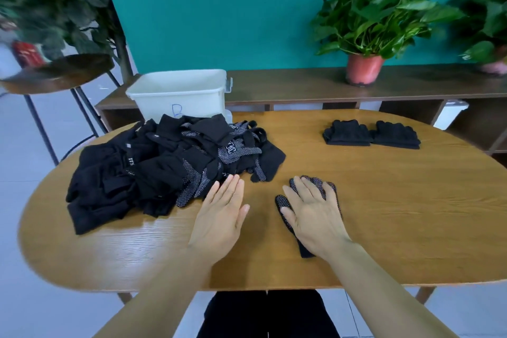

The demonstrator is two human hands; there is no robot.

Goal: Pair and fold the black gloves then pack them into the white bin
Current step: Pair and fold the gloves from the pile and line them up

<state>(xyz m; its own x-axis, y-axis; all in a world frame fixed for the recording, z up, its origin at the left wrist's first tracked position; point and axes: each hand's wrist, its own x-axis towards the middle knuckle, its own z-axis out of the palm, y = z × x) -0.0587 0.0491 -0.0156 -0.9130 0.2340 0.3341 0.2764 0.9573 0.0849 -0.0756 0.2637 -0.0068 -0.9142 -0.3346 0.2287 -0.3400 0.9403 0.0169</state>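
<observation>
Black knit with white grip dots: one single glove (282, 202) lies flat on the wooden table (384, 228), on the near side of the white bin (178, 96) and off to its right, dots up, cuff toward me. My right hand (312, 217) rests on it with fingers straight and spread, pressing it flat and gripping nothing. My left hand (219, 217) is also flat and unclenched, holding nothing. Its fingertips are at the near edge of the glove pile (164, 164) heaped directly in front of the bin; I cannot tell whether they touch the cloth. Two folded pairs (347, 134) sit side by side well to the right of the bin.

Step in hand, as I judge it: find the mate for the pinned glove.

1. Hold the flat glove down so it cannot skid on the smooth wood.
2. With the left hand, take one dotted glove from the pile edge farthest from the bin. Lift rather than drag, because the knit fingers are likely to snag their neighbours.
3. Confirm the thumb mirrors the pinned glove.
4. Lay it on top with cuffs and fingertips aligned, smooth it, then fold.
</observation>
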